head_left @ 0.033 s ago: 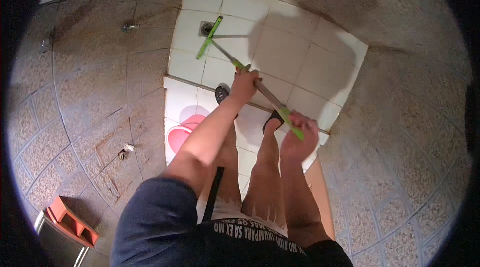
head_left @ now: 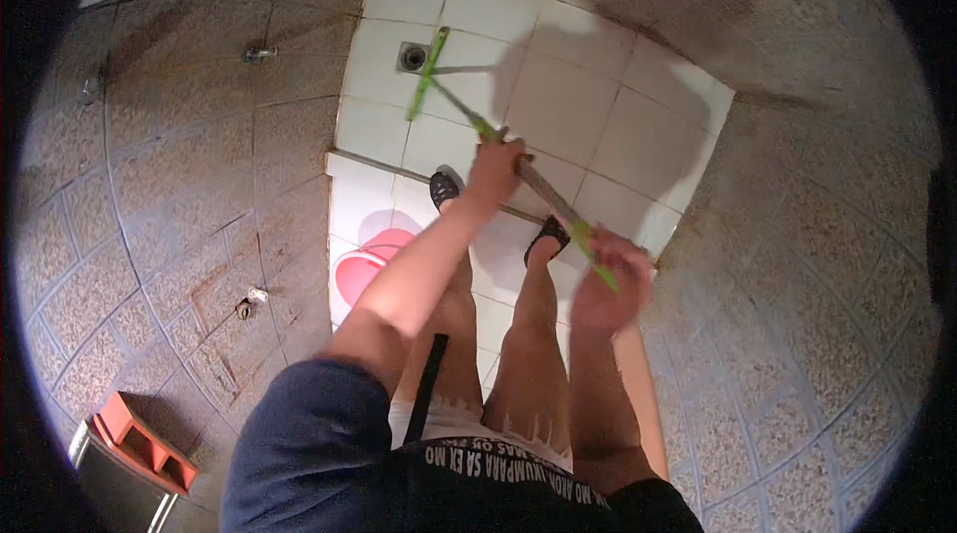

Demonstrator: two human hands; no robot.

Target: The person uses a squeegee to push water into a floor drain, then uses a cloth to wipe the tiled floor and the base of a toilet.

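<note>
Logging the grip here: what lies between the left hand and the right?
In the head view, a stretch of squeegee pole lies between left hand and right hand.

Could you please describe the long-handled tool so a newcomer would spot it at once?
Find the white tiled floor. Over it, the left hand and right hand hold the long tool. Its green crossbar sets it apart from the pink bucket.
</note>
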